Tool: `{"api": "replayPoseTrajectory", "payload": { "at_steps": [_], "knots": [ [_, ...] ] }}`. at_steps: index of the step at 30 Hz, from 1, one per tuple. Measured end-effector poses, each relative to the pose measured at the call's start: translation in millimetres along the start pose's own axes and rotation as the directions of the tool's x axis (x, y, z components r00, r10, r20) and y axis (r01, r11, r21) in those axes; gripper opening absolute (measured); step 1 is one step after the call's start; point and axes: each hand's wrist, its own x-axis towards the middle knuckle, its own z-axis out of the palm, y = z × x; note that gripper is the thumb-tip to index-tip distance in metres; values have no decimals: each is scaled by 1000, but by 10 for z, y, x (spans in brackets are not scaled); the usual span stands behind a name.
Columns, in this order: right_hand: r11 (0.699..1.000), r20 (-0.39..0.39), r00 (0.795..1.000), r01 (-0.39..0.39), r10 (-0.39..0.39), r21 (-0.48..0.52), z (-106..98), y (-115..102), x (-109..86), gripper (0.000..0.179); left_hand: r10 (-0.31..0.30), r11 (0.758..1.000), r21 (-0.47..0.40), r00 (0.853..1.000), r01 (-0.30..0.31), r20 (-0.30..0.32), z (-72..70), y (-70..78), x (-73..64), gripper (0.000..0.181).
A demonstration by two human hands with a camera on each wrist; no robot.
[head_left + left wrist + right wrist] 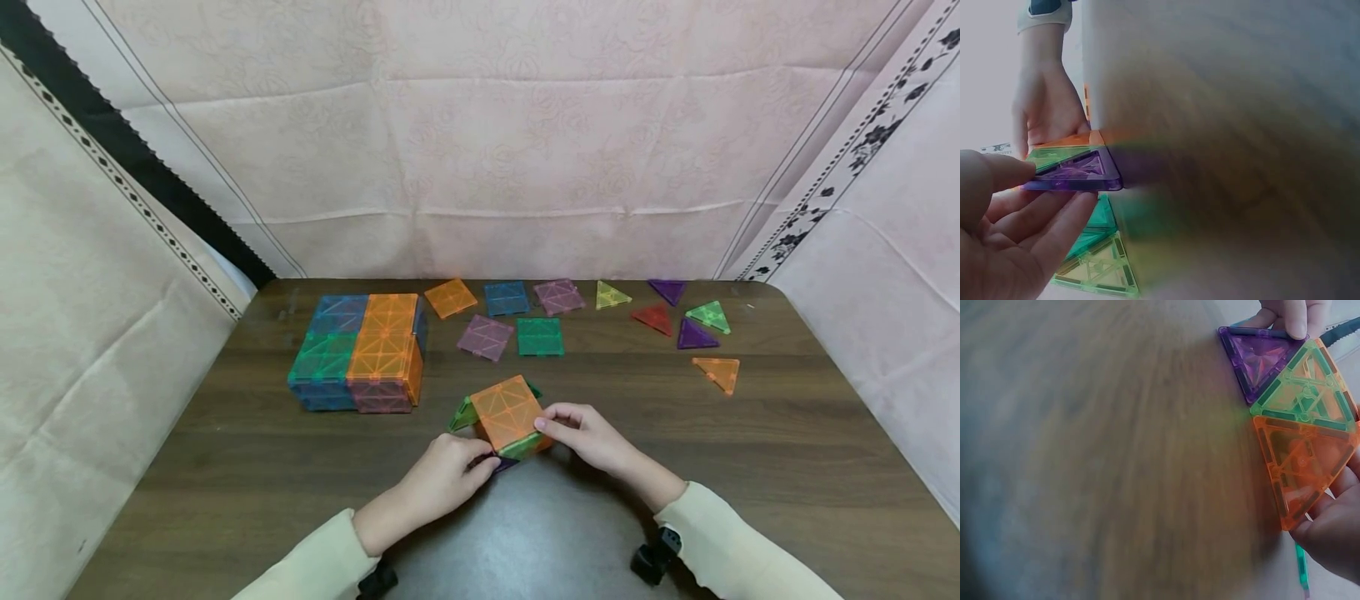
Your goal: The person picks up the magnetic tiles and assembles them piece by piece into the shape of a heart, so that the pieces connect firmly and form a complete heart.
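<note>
Near the table's middle, a small piece built from translucent magnetic tiles has an orange square tile (507, 410) on top, with triangle tiles around its sides. My left hand (438, 475) pinches a purple triangle tile (1259, 359) between thumb and fingers at the piece's near left side. Beside that tile, in the right wrist view, are a light green triangle tile (1307, 390) and an orange triangle tile (1297, 465). My right hand (588, 433) grips the piece's right side, its thumb by the square's corner. Another green triangle tile (462, 414) slants off the left side.
A box-shaped block of magnetic tiles (356, 350) stands at the left. Loose square tiles, including a green one (540, 337), lie behind the piece. Several loose triangle tiles, such as a red one (654, 319) and an orange one (718, 373), lie at the back right.
</note>
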Motion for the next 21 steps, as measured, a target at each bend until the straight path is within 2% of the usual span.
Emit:
{"api": "replayPoseTrajectory", "payload": {
  "at_steps": [8,14,17,21],
  "knots": [
    [1000,17,1000,11,-11,-22,-55,5,19,27,-39,998,-46,999,39,-9,17,13,40,14],
    [997,3,999,48,-48,-56,-304,28,159,34,-48,996,-78,999,48,-3,8,24,36,17],
    [996,-46,998,44,-48,-83,-486,53,317,37,-66,992,-105,998,68,17,5,29,25,20],
    [987,-143,989,0,-24,-163,-719,82,571,42,-82,987,-134,996,86,39,3,33,10,25]
  ]
}}
